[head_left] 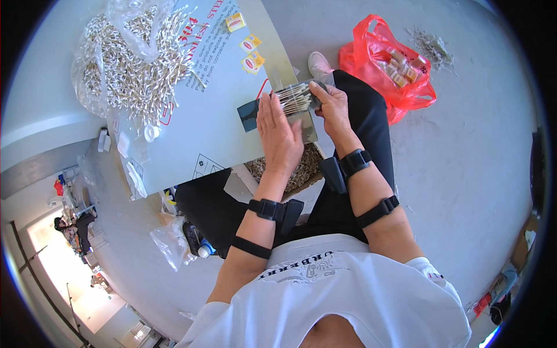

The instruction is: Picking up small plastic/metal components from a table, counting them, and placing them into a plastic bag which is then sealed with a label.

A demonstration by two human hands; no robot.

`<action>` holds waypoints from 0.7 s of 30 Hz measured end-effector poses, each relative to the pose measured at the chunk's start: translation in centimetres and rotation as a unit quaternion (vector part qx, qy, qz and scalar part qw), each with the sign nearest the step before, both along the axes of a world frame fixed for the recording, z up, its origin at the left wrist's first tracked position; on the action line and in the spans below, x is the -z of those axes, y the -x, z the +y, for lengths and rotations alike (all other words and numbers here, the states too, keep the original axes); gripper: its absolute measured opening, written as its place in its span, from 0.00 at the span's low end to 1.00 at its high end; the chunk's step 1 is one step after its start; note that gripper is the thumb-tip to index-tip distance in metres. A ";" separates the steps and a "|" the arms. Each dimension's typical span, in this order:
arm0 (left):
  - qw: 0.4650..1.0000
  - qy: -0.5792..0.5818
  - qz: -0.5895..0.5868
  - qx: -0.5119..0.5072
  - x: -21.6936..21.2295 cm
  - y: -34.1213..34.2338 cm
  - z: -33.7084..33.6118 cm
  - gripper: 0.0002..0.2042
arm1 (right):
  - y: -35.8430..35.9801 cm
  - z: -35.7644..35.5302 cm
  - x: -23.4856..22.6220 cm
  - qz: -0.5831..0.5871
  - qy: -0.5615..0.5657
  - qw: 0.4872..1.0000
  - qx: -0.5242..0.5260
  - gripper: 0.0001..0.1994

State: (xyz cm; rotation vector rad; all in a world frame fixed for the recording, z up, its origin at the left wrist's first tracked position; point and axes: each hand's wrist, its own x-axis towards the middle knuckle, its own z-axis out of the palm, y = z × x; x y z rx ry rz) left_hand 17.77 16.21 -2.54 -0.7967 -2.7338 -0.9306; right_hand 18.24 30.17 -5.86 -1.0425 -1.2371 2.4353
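Note:
At the table's near right corner, my right hand (334,110) is closed round the dark end of a small container with a bundle of cotton swabs (295,98) in it. Its thumb presses on top, beside the swab tips. My left hand (279,136) lies along the bundle's left side, fingers stretched out nearly straight and the palm partly over it. A dark, shiny strip (248,116) shows left of my left fingers. My hands hide part of the container, so its full shape cannot be made out.
Loose cotton swabs (130,75) spill from clear plastic on the table (217,136). Several small yellow-and-white labels (251,42) and a white tape roll (151,133) lie there too. Below my hands stands an open box (307,188) of brown bits. A red bag (371,52) holds filled containers.

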 end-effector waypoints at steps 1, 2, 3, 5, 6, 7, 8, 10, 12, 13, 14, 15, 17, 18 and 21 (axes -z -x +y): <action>1.000 0.001 0.000 -0.001 0.2 0.1 -0.6 0.32 | 0.0 0.0 -0.2 0.000 0.001 1.000 -0.001 0.08; 1.000 0.010 0.005 0.002 0.4 0.4 -1.5 0.28 | -0.1 0.0 -0.4 0.003 -0.008 1.000 -0.005 0.08; 1.000 0.018 0.010 0.005 0.1 0.6 -2.0 0.25 | -0.2 0.0 -0.7 0.006 -0.018 1.000 -0.009 0.08; 0.999 -0.006 0.044 -0.009 0.0 1.7 -2.0 0.19 | -0.2 -0.1 -0.7 0.006 -0.019 1.000 -0.014 0.08; 1.000 0.001 0.030 0.007 -0.3 2.3 -2.1 0.19 | -0.2 -0.1 -0.7 0.005 -0.022 1.000 -0.017 0.08; 1.000 0.008 0.017 0.022 -0.5 2.8 -2.1 0.19 | -0.2 0.0 -0.6 0.005 -0.022 1.000 -0.017 0.08; 0.999 0.004 0.023 0.028 -0.6 3.3 -1.9 0.17 | -0.2 0.0 -0.6 0.008 -0.022 1.000 -0.018 0.08; 0.999 0.009 0.009 0.035 -1.0 4.0 -1.9 0.15 | -0.1 0.0 -0.4 0.011 -0.020 1.000 -0.020 0.07; 0.999 0.013 -0.007 0.043 -1.3 4.6 -1.8 0.13 | -0.1 -0.1 -0.3 0.014 -0.022 0.999 -0.019 0.07; 0.999 0.010 -0.019 0.046 -1.3 4.8 -1.7 0.11 | -0.1 -0.1 -0.3 0.014 -0.022 0.999 -0.019 0.07; 0.998 0.007 -0.032 0.049 -1.4 4.9 -1.6 0.09 | -0.1 -0.1 -0.3 0.011 -0.024 0.999 -0.018 0.07; 0.998 0.007 -0.031 0.049 -1.3 5.1 -1.6 0.09 | -0.1 -0.1 -0.3 0.010 -0.026 0.999 -0.019 0.06; 0.998 0.003 -0.038 0.052 -1.2 5.3 -1.6 0.07 | -0.1 -0.1 -0.3 0.010 -0.030 0.999 -0.019 0.06; 0.998 0.003 -0.038 0.052 -1.2 5.3 -1.5 0.07 | -0.1 -0.1 -0.3 0.008 -0.035 0.999 -0.019 0.06; 0.998 0.009 -0.047 0.041 -1.3 5.6 -1.4 0.06 | -0.1 -0.2 -0.4 0.002 -0.033 0.999 -0.011 0.06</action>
